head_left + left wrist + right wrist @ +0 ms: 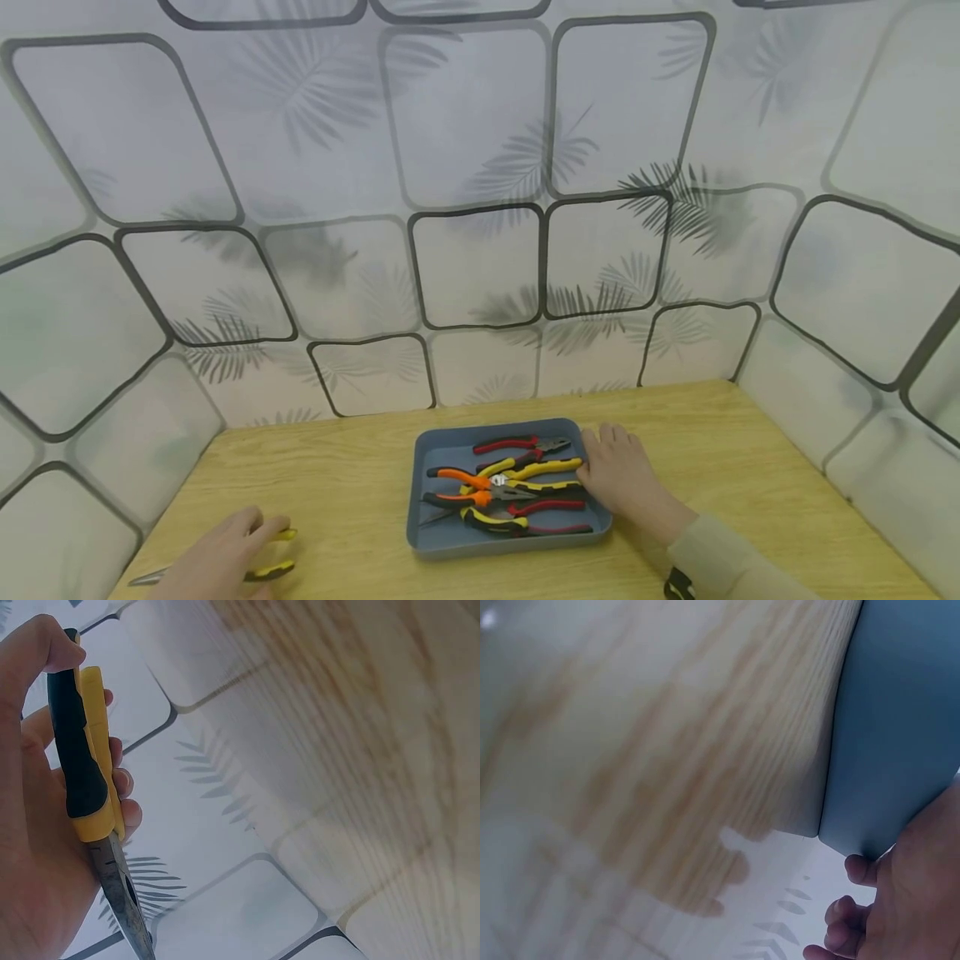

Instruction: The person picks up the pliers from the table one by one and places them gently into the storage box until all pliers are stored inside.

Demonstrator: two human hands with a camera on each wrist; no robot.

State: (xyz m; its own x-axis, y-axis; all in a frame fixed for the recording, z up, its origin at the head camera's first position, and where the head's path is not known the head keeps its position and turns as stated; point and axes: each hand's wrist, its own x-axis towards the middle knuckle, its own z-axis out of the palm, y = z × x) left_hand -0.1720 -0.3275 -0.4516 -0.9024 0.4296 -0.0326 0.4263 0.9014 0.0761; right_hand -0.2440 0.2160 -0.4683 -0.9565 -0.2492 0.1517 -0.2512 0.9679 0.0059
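My left hand [213,557] holds long-nose pliers with yellow-and-black handles [270,572] at the front left of the table. In the left wrist view the handles [79,750] lie between thumb and fingers, with the metal jaws pointing away from the fingertips. My right hand [618,471] grips the right side of a blue-grey tray [450,550], its thumb at the rim. The right wrist view shows a fingertip against the outer wall [892,735]. In the tray lie several pliers, among them orange-and-black pliers [461,500], red-handled pliers [506,446] and yellow-and-black ones [543,468]; they partly overlap.
The tray stands on a wood-grain table [337,492]. Patterned walls [480,267] with leaf prints and dark rounded outlines enclose the back and both sides. A dark band [678,583] shows at the right wrist.
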